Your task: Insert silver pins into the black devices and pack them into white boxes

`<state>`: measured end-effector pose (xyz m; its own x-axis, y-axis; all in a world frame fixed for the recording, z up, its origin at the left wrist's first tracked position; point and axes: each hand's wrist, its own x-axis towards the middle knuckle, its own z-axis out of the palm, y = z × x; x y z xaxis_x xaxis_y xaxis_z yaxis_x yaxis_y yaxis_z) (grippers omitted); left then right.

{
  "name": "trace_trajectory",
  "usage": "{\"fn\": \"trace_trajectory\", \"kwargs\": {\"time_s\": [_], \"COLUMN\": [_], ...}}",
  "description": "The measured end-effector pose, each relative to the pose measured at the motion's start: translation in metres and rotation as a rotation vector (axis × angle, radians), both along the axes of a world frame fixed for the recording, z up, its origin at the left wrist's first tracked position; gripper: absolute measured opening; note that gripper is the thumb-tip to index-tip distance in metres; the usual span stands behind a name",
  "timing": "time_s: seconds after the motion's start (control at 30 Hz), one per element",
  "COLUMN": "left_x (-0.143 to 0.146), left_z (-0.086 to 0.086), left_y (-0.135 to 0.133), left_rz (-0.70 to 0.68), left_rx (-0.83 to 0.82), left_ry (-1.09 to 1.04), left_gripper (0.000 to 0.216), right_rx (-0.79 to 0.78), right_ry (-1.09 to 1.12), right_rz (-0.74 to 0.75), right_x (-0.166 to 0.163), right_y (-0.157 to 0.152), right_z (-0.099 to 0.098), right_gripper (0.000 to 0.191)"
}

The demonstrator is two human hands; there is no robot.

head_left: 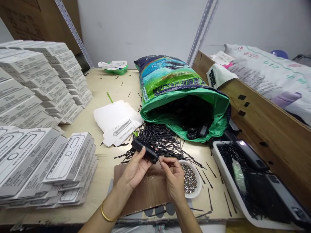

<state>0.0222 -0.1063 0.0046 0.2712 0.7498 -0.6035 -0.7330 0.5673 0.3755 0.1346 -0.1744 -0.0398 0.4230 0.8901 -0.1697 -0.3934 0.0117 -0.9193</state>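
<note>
My left hand (137, 168) is closed around a black oblong plastic case (145, 150), held tilted above a brown board (143, 194). At the near right end of the case, my right hand (173, 176) has its thumb and index finger pinched together. Whatever sits between those fingertips is too small to make out. Just right of that hand stands a white bowl (199, 181) of small shiny metal pieces (189, 178). Behind the case lies a heap of thin black plastic sticks (160, 137).
Stacked white boxes (70, 155) fill the left side. A green and blue sack (175, 77) lies open at the back, with black parts inside. At right, a white tray (228, 187) holds sticks and dark devices beside a wooden board (252, 116). A flattened white carton (116, 119) lies left of the heap.
</note>
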Motion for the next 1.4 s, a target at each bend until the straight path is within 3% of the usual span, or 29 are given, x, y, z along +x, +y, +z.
{"fn": "trace_trajectory", "kwargs": {"time_s": [0.33,0.57,0.67,0.83,1.0,1.07,1.13,1.23,1.3,1.4], "left_x": [0.002,0.002,0.0,0.001,-0.008,-0.018,-0.025,-0.02,-0.007,0.01], "left_z": [-0.001,-0.003,-0.003,-0.006,-0.005,-0.003,-0.005,-0.019,-0.03,-0.038], "left_y": [-0.012,-0.017,-0.021,-0.024,-0.026,-0.032,-0.041,-0.047,-0.042,-0.024], "left_rz": [0.012,0.03,0.028,0.004,-0.051,-0.075,-0.163,-0.438,-0.568,-0.653], "left_rx": [-0.045,0.06,0.155,0.233,0.115,0.21,0.454,0.763,0.792,0.83], "left_ry": [0.017,0.047,0.117,0.196,0.151,0.208,0.386,0.795,0.999,1.121], "left_gripper": [0.02,0.032,0.045,0.058,0.048,0.044,0.04,0.029,0.028,0.035], "right_rx": [0.034,0.194,0.198,0.125,-0.007,0.019,0.032,-0.022,-0.042,-0.025], "right_ry": [-0.287,-0.93,-1.048,-0.963,-0.493,-0.318,-0.229,-0.304,-0.442,-0.701], "right_rz": [-0.012,-0.022,0.025,0.143,0.135,0.14,0.084,-0.091,-0.093,0.007], "right_x": [-0.001,0.003,0.009,0.011,-0.003,0.0,0.01,0.031,0.041,0.043], "right_y": [-0.007,-0.01,-0.01,-0.009,-0.008,-0.008,-0.009,-0.008,-0.003,0.018], "right_z": [0.005,0.008,0.008,0.005,-0.006,-0.01,-0.012,-0.006,0.005,0.024], "right_gripper": [0.01,0.011,0.011,0.016,0.019,0.022,0.025,0.029,0.029,0.024]}}
